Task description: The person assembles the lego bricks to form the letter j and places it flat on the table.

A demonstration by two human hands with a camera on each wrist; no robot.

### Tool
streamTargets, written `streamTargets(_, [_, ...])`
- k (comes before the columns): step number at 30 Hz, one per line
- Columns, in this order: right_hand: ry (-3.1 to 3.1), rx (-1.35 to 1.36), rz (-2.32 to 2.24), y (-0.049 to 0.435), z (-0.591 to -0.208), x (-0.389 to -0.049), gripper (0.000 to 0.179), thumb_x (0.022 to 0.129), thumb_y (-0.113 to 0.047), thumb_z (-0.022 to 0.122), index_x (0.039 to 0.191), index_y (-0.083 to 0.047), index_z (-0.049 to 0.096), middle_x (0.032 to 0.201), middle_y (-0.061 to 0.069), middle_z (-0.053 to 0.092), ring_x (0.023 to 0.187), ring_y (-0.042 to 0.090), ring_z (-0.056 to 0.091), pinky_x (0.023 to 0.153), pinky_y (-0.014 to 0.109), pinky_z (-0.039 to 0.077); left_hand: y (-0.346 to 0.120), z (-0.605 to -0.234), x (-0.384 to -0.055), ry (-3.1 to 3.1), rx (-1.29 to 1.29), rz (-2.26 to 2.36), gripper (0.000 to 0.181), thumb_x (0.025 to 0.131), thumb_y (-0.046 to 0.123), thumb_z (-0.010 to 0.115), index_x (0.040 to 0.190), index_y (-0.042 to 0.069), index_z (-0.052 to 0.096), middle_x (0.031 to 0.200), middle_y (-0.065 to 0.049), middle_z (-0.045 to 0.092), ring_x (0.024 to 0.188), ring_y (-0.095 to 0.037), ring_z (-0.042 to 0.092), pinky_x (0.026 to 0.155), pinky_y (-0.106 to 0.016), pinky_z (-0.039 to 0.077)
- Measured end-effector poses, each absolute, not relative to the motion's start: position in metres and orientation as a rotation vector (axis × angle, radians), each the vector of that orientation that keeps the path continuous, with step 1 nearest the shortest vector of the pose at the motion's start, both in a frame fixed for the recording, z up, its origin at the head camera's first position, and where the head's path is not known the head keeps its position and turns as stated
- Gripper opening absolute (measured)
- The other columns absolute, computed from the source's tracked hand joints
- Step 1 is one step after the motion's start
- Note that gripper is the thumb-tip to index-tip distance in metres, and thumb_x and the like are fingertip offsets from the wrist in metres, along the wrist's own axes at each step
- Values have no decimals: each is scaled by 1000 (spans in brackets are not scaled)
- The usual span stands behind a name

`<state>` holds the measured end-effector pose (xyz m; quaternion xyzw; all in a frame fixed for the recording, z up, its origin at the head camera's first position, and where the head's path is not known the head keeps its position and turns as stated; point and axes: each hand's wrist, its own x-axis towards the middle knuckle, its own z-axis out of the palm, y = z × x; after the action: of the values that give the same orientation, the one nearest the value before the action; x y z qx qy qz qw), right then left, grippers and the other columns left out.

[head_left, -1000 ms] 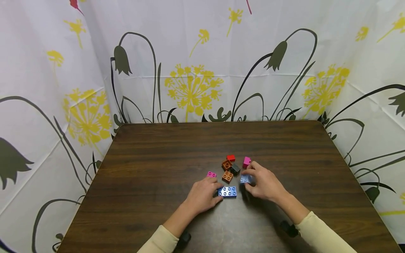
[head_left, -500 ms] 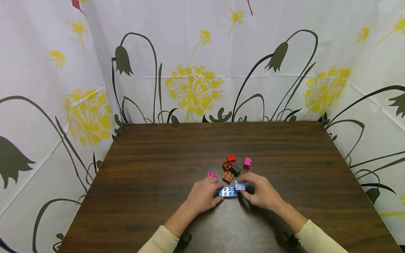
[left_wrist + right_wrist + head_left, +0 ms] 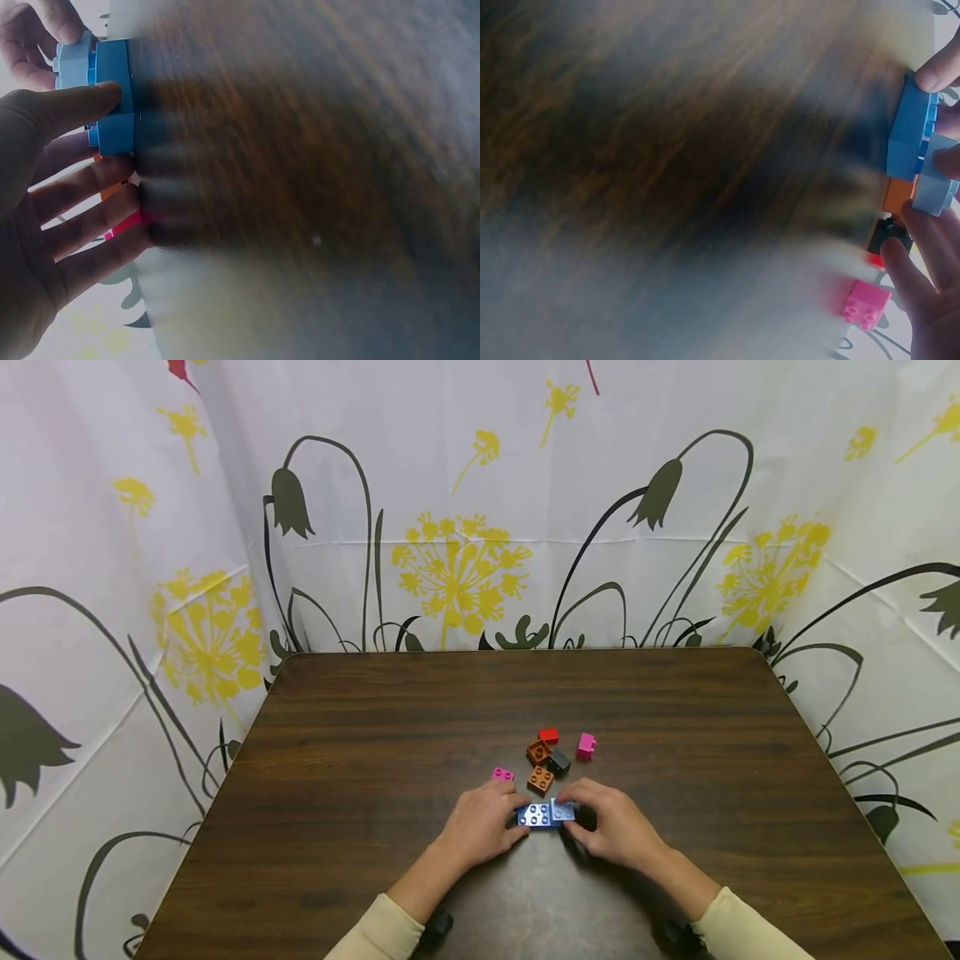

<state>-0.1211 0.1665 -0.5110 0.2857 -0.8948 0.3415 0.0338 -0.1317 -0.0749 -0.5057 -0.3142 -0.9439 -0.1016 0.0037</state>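
Light blue brick (image 3: 562,811) pinched by right hand (image 3: 618,827), thumb and fingers kept narrow. Just been shifted across, now over right end of blue brick (image 3: 533,816); studs showing between, so probably not pressed home yet. Blue brick gripped at other end by left hand (image 3: 483,827), on table (image 3: 375,735). Orange brick (image 3: 540,780) parked just beyond.

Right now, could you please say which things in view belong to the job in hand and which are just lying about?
Seemingly in use:
long blue brick, in the left hand
light blue brick, in the right hand

Apparently just lying about:
red brick
black brick
dark brown brick
orange brick
left pink brick
right pink brick
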Motion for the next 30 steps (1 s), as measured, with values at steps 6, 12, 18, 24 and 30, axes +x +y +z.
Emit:
streamTargets(6, [-2738,910,971,166,-510,-120,30,79,-14,81,107,-19,72,106,-12,63,92,6,63,78,33,54,-75,-506,-132,-2969,-980,-330,39,83,44,77,114,21,73,95,7,62,86,-9,57,70,-30,51])
streamTargets(12, [-2744,929,935,165,-509,-121,28,81,-14,80,107,-18,73,106,-11,64,92,5,62,78,33,54,-75,-507,-133,-2958,-975,-319,39,83,45,76,114,20,73,95,6,62,87,-10,58,71,-31,52])
streamTargets(18, [-2786,939,908,164,-507,-122,28,81,-15,81,108,-18,74,107,-10,64,94,5,62,80,33,54,-77,-507,-133,-2945,-996,-353,40,83,44,76,116,20,73,96,6,62,89,-10,58,71,-31,52])
streamTargets(24, [-2815,952,871,165,-504,-123,30,81,-16,81,109,-19,72,107,-10,64,92,5,62,79,33,54,-84,-508,-133,-2927,-1002,-493,43,85,45,74,120,20,71,112,2,67,106,-14,61,87,-37,52])
streamTargets(30, [-2850,956,839,164,-502,-124,32,81,-17,80,112,-20,70,107,-9,64,92,6,62,80,34,54,-98,-502,-141,-2826,-870,-732,25,87,32,75,109,19,75,100,7,69,89,-8,65,76,-32,54])
